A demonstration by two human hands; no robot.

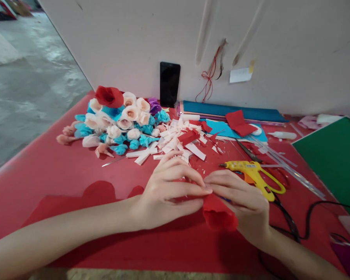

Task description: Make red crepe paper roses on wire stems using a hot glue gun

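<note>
Between my two hands is a red crepe-paper flower (220, 214), its open, ruffled end tilted down toward me. My left hand (172, 190) is closed in a pinch at the flower's narrow end, thumb and index fingertip together. Curled around the same end from the other side, my right hand (242, 198) also grips it; its thumb is mostly hidden behind the flower. Just beyond the right hand lies a yellow hot glue gun (255, 173). White and red paper scraps (181, 136) are heaped past my left fingertips.
Finished paper flowers (119, 116) are piled at the back left. A black phone (169, 83) leans on the wall. Scissors (249, 151), clear glue sticks (294, 171), a white glue bottle (282, 135), a green board (335, 159) and a black cable (309, 214) lie right.
</note>
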